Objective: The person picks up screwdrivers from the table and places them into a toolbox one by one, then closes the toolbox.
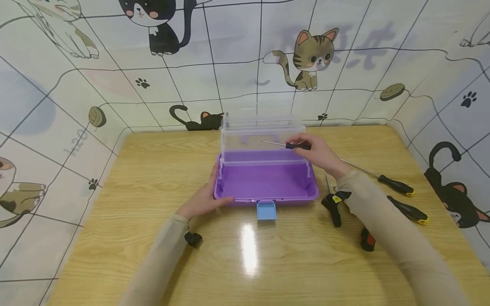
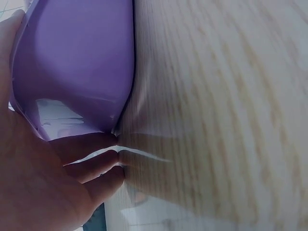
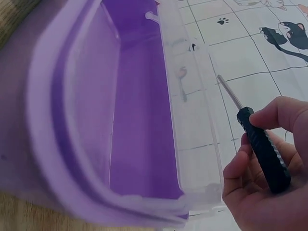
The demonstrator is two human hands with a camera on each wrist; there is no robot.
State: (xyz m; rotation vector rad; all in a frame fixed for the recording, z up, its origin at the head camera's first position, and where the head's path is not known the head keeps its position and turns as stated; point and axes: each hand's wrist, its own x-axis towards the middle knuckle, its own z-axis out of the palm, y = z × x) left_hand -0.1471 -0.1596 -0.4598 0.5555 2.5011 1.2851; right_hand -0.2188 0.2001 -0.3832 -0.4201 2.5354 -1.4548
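Note:
A purple plastic box (image 1: 268, 180) stands on the table with its clear lid (image 1: 264, 140) raised at the back and a blue latch (image 1: 266, 211) hanging at the front. Its inside looks bare. My left hand (image 1: 203, 197) rests against the box's left end, thumb along the front and fingers straight along the side; in the left wrist view the fingers touch the purple wall (image 2: 82, 53). Above the box's right back part, my right hand (image 1: 315, 153) pinches a small screwdriver (image 3: 264, 154) by its black handle, the metal tip pointing left.
Right of the box lie a long screwdriver (image 1: 396, 185), another black-and-yellow handle (image 1: 409, 209), a black-and-red handle (image 1: 368, 240) and a black T-shaped handle (image 1: 333, 210) with a metal shaft. My right sleeve partly covers them. A cat-patterned wall (image 1: 237, 85) encloses the wooden table (image 1: 160, 170).

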